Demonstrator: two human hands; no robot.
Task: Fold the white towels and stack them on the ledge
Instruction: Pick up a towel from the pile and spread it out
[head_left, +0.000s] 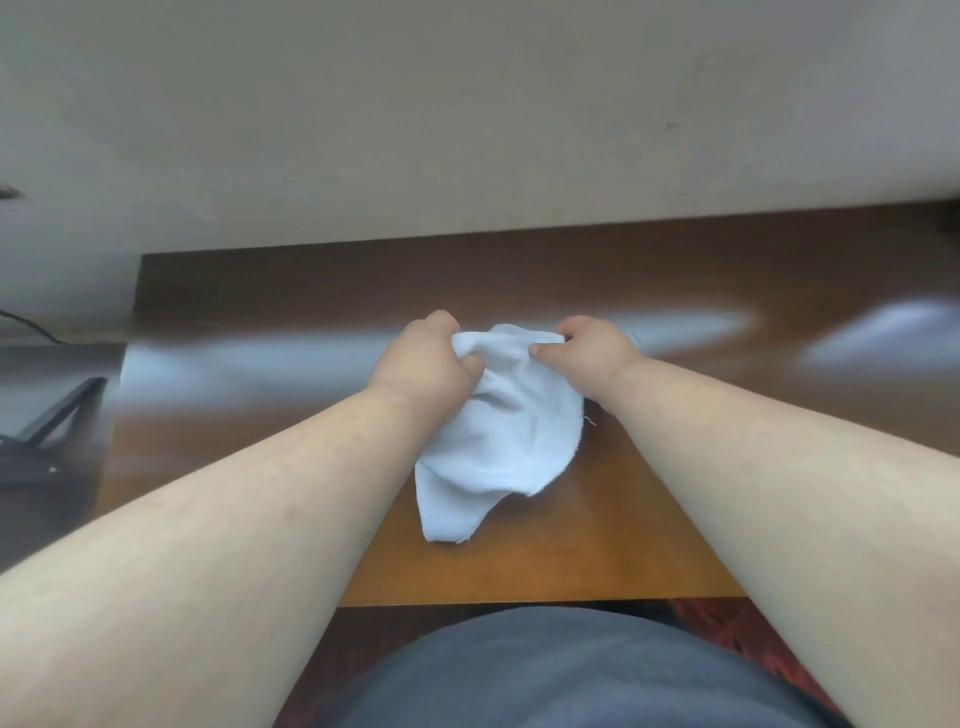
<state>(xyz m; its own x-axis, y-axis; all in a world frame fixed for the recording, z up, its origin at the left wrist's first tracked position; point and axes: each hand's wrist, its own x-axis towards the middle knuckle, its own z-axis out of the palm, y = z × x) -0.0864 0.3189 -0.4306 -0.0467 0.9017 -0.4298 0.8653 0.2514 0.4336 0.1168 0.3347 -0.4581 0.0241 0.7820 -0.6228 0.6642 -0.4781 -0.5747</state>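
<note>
A small white towel (511, 436) hangs crumpled over the brown wooden ledge (571, 545), its lower corners resting on the wood. My left hand (423, 361) grips the towel's upper left edge in a closed fist. My right hand (589, 348) pinches the upper right edge, a short gap from the left hand. Both forearms reach in from the bottom corners. No other towel shows in the head view.
A beige wall (467, 130) rises just behind the ledge. A dark stand or frame (47, 426) sits at the left, beside the ledge's left end. Red patterned carpet (727, 629) lies below the front edge, and my grey clothing fills the bottom.
</note>
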